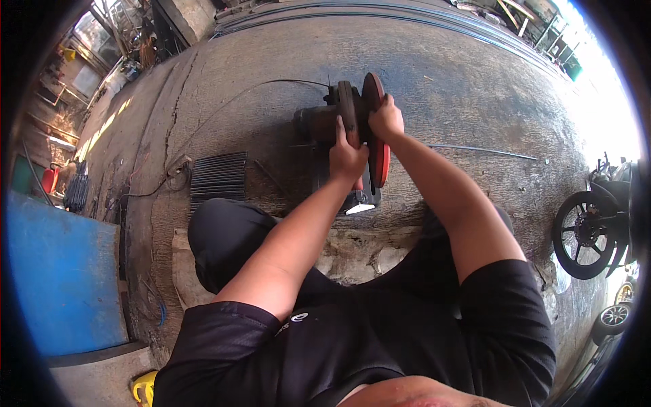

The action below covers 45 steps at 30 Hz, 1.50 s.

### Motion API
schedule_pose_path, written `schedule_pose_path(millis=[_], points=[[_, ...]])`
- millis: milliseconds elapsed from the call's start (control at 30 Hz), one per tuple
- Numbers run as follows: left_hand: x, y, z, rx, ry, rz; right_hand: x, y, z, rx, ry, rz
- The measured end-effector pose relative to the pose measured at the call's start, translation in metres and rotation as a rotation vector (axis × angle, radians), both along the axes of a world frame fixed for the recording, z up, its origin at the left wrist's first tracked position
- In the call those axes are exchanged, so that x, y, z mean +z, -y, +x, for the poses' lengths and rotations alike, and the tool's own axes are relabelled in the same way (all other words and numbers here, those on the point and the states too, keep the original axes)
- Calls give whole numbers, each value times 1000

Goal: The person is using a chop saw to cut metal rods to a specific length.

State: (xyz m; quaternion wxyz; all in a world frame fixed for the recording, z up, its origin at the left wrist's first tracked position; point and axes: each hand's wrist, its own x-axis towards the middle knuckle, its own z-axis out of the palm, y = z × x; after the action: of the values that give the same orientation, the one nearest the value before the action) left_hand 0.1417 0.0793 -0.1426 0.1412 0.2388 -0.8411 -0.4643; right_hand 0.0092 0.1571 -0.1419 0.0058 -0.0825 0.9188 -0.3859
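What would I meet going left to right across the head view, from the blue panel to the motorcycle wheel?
Blue panel → stack of dark bars → left hand → right hand → motorcycle wheel.

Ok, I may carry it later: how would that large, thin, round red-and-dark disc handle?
The disc is probably stiff: it stands without sagging by the right hand. Its curved rim suggests it could roll if loose on edge. Being thin for its width, it may be fairly light.

The left grip [348, 160] holds a cut-off saw [321, 123], the right grip [387, 123] a reddish disc [382, 165].
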Motion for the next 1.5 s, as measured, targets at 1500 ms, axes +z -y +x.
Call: schedule_pose_path(millis=[1500], points=[[-62,-8,21,-12,-229,-33,-38,-8,33,-3,-185,-113]])
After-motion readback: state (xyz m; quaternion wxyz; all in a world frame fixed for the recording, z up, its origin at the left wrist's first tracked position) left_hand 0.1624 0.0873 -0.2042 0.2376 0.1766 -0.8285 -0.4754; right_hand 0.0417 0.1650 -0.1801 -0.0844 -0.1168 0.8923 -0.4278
